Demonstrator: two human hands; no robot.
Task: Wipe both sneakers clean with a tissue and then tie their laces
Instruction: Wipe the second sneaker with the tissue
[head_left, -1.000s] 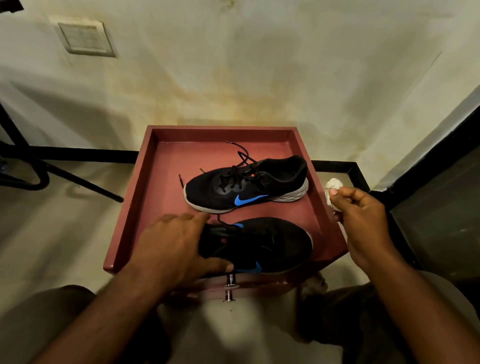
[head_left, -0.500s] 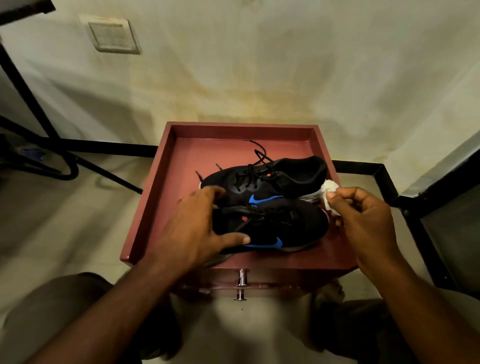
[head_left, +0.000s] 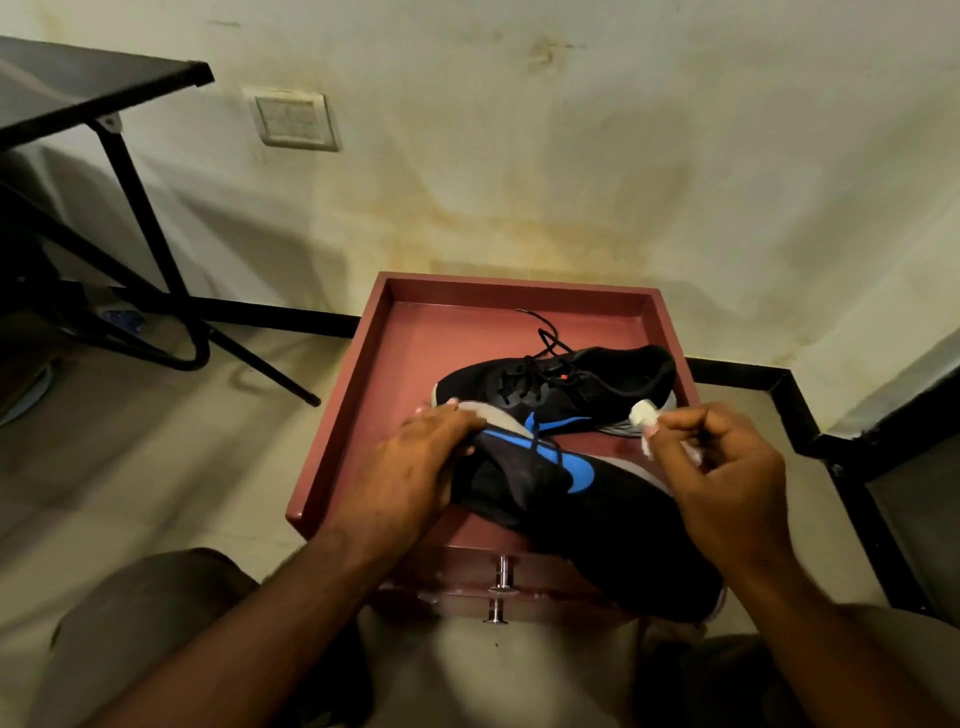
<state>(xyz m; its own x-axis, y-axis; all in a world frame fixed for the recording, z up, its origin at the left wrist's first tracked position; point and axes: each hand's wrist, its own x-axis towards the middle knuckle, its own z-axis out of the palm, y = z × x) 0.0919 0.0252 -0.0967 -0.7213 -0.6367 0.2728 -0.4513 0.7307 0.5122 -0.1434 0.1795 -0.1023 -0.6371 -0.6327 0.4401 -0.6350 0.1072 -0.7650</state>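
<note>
Sneaker in hand: black fabric sneaker with a blue swoosh and grey sole (head_left: 582, 499) was tilted on its side, its heel end past the near rim of the red wooden tray (head_left: 332, 415).
Left hand (head_left: 410, 467): fingers curled over the toe end, gripping it.
Laces: black laces (head_left: 545, 358) of the second black sneaker (head_left: 566, 395) — flat in the tray behind — lay loose, untied.
Right hand (head_left: 727, 483): pinched a crumpled white tissue (head_left: 643, 415) between thumb and fingertips, just beside the held sneaker's sole edge.
Progress: early, by my reading — wiping looked barely begun; whether either sneaker was clean I could not tell, and both laces remained to tie.
</note>
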